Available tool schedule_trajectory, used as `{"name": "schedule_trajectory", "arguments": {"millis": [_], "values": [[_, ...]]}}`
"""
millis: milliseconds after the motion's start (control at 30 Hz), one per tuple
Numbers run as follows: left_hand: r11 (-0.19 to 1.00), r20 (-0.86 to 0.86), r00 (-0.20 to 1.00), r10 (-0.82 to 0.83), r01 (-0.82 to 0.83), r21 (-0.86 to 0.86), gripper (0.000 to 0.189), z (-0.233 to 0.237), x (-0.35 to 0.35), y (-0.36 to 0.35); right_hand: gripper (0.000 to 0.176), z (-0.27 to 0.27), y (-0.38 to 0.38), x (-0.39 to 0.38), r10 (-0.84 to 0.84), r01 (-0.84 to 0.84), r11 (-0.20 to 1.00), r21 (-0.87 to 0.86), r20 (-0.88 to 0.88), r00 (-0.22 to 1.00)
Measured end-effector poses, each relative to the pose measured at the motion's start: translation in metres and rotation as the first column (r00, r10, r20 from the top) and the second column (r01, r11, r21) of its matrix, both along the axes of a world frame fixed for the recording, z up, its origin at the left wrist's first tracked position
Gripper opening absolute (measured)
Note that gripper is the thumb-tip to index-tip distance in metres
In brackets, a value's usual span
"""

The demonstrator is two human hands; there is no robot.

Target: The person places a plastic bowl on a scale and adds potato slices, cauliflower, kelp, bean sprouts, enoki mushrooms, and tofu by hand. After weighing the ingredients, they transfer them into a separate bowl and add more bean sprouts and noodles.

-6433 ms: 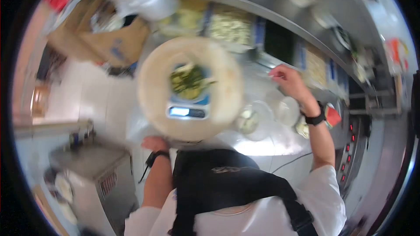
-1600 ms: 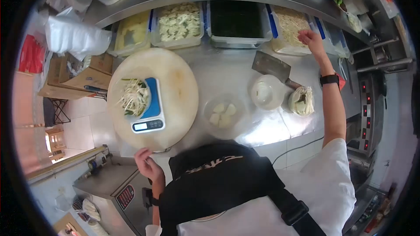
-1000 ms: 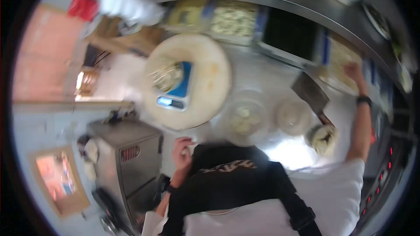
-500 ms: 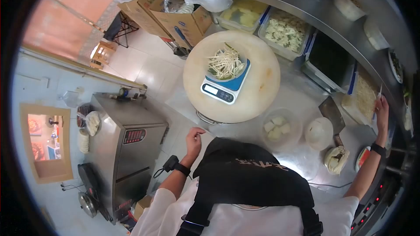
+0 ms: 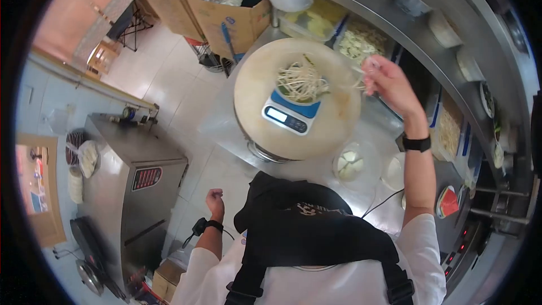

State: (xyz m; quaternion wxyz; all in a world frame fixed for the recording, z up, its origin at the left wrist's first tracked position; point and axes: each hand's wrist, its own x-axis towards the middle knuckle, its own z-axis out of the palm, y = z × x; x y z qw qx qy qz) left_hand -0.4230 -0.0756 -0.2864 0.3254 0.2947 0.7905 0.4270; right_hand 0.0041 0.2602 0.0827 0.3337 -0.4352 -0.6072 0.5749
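My right hand (image 5: 388,83) is closed above the right edge of a round cutting board (image 5: 257,93), with thin pale strands, seemingly bean sprouts (image 5: 358,82), poking from blurred fingers. On the board sits a white and blue digital kitchen scale (image 5: 286,121), its display lit. A bowl heaped with bean sprouts (image 5: 302,81) and some greens rests on the scale, left of my right hand. My left hand (image 5: 215,202) hangs over the floor at my side, fingers loosely curled, holding nothing visible.
Lidless tubs of chopped vegetables (image 5: 361,42) and of bean sprouts (image 5: 447,134) line the counter beneath a steel shelf (image 5: 384,14) carrying bowls. A bowl of pale chunks (image 5: 350,165) stands near me. Cardboard boxes (image 5: 228,20) are behind the board; a steel cabinet (image 5: 135,152) is left.
My right hand has come from the bean sprout tub at the far right to the cutting board, carrying pale strands. My left hand has shifted left and lower as the view turned.
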Motion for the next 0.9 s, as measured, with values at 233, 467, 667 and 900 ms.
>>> {"name": "schedule_trajectory", "arguments": {"millis": [233,467,667,900], "values": [[0.99,0.116,0.985,0.131,-0.125,-0.058,0.024,0.001,0.001,0.009,0.019,-0.046,0.017,-0.08,-0.033,-0.372,0.84,0.395,0.722,0.691],[0.964,-0.177,0.978,0.114,-0.066,0.257,0.026,0.043,0.037,0.159,0.034,-0.056,0.02,-0.103,-0.003,-0.484,0.787,0.383,0.787,0.617],[0.891,-0.459,0.768,0.446,-0.428,0.15,0.039,0.034,0.065,0.237,0.029,0.01,0.018,-0.102,0.123,-0.382,0.88,0.282,0.642,0.757],[0.837,-0.636,0.718,-0.281,-0.14,-0.528,0.045,0.058,0.067,0.246,0.01,0.021,0.042,-0.034,-0.127,-0.256,0.794,0.551,0.563,0.817]]}}
